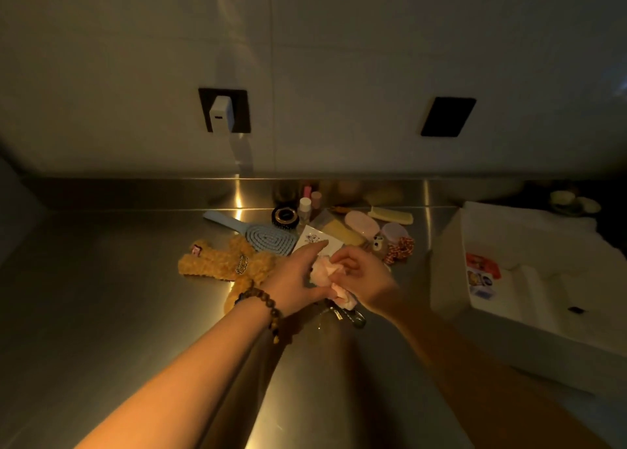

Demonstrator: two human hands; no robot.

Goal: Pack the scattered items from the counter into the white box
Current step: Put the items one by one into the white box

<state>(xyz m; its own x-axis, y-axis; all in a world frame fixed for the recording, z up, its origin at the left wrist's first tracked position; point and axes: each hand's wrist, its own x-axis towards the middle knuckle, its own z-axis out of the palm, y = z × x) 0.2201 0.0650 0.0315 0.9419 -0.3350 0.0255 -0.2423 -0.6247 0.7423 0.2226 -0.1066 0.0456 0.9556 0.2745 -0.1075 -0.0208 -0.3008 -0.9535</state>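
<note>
Both hands meet over the middle of the steel counter. My left hand, with a bead bracelet on the wrist, and my right hand both grip a crumpled pink cloth item. Keys lie just below the hands. A fuzzy brown plush piece lies to the left, with a blue hairbrush behind it. A white card lies under my left fingertips. The white box stands open at the right, with colourful packets inside.
Behind the hands lie a pink case, a pale comb, a yellow item, a striped scrunchie, a round black brush and small bottles. A white charger sits in a wall socket.
</note>
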